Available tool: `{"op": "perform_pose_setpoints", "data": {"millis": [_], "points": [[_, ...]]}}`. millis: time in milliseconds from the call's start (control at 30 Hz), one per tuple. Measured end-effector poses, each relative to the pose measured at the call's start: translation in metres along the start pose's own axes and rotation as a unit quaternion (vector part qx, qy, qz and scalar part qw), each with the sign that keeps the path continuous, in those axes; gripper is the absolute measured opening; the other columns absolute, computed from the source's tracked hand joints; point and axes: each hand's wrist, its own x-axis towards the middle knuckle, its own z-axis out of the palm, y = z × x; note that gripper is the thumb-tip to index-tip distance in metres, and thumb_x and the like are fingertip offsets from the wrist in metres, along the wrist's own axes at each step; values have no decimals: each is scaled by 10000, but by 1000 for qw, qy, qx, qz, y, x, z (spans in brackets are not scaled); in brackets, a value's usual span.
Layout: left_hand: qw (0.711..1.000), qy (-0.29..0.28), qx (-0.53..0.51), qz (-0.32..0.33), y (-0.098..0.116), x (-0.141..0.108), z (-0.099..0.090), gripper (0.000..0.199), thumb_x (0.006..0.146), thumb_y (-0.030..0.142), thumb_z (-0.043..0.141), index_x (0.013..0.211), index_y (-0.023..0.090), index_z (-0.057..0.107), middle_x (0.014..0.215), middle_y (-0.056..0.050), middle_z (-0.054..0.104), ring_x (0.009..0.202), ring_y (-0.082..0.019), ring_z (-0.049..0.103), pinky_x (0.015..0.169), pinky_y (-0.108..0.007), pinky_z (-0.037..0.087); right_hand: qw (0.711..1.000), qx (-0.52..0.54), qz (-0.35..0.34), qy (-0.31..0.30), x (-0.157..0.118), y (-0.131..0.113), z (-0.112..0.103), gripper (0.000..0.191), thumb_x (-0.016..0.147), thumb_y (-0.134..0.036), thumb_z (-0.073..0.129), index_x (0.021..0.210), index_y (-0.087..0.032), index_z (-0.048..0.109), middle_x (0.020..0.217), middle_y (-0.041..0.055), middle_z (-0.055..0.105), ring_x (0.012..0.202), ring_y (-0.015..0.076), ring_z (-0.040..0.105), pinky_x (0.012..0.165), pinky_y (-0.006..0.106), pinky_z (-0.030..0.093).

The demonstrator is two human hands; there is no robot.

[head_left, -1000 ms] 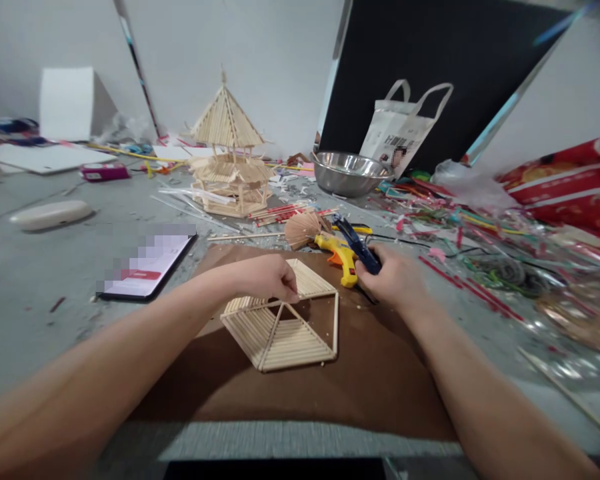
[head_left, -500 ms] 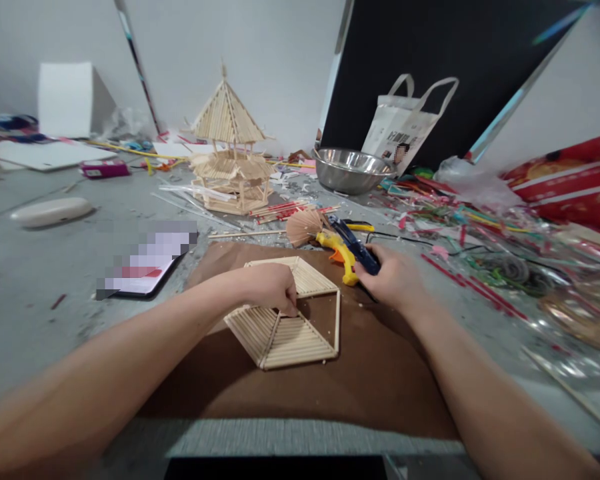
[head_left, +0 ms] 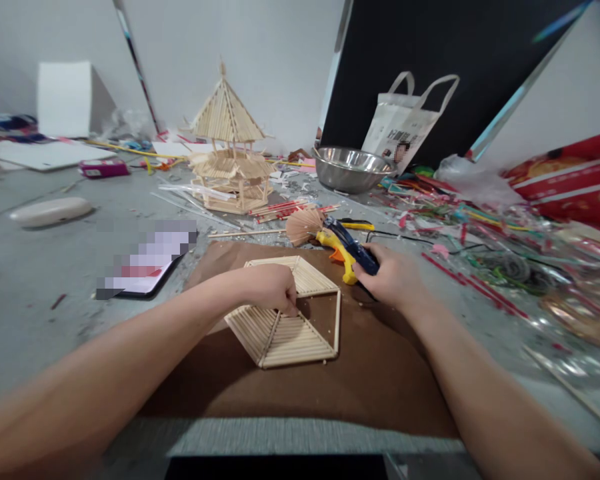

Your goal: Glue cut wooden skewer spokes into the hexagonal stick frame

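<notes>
A hexagonal panel of pale wooden sticks (head_left: 295,347) lies flat on a brown sheet (head_left: 300,397). Its right-hand wedge is an open gap bordered by a single stick. My left hand (head_left: 275,288) is closed over the panel's centre, fingertips pinched down at the inner tips of the wedges; what they hold, if anything, is hidden. To the right of the panel, my right hand (head_left: 393,277) is wrapped round a yellow and dark blue hot glue gun (head_left: 349,250), its orange trigger facing left. The gun's nozzle end lies near a fan-shaped tan piece (head_left: 304,225).
Behind the sheet stands a stick-built pagoda model (head_left: 230,143). A metal bowl (head_left: 353,170) and a white bag (head_left: 400,127) are at the back. A phone (head_left: 150,263) and a white oval case (head_left: 53,212) lie left. Plastic scraps and wrappers (head_left: 510,267) crowd the right.
</notes>
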Motion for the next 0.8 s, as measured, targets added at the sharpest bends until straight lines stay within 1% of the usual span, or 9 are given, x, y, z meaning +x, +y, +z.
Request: {"op": "perform_pose_setpoints", "data": {"millis": [133, 300, 467, 600, 700, 800], "points": [[1000, 0, -14, 16, -3, 0, -2, 242, 603, 370, 525, 690, 186, 655, 599, 3, 616, 531, -99, 486, 482, -195, 297, 1000, 7, -7, 10, 0, 0, 0, 329, 693, -357, 442, 993, -230, 491, 894, 45, 612, 775, 225, 567, 614, 303, 409], [997, 46, -55, 18, -8, -2, -9, 222, 624, 345, 506, 705, 177, 626, 625, 7, 611, 549, -95, 498, 491, -183, 316, 999, 15, -5, 46, 1, 2, -1, 335, 697, -354, 438, 1002, -222, 480, 897, 52, 601, 796, 214, 558, 657, 305, 413], [997, 32, -68, 23, -9, -1, -9, 206, 608, 326, 515, 695, 176, 628, 642, 6, 613, 563, -99, 502, 499, -183, 324, 996, 19, -6, 88, 1, 5, 2, 416, 678, -332, 462, 1069, -193, 434, 969, 75, 574, 877, 230, 531, 736, 335, 405], [993, 42, -108, 13, -14, 1, -10, 243, 612, 350, 514, 728, 164, 619, 654, -3, 613, 579, -105, 508, 521, -190, 341, 994, 29, -25, 105, 0, 7, 5, 430, 682, -316, 455, 1083, -165, 418, 1016, 94, 548, 909, 227, 517, 785, 344, 390], [984, 70, -162, 12, -18, 0, -14, 240, 633, 344, 501, 728, 148, 601, 631, 3, 589, 582, -98, 498, 527, -187, 348, 993, 38, -29, 111, -2, 5, 5, 437, 692, -329, 449, 1089, -149, 412, 1015, 108, 542, 915, 232, 511, 792, 354, 385], [970, 126, -205, 21, -18, -1, -18, 207, 649, 318, 493, 694, 136, 580, 598, 19, 548, 554, -76, 463, 515, -179, 340, 993, 52, -36, 98, -3, 3, 4, 440, 695, -326, 450, 1103, -171, 394, 1011, 94, 535, 913, 234, 506, 781, 360, 388]]}}
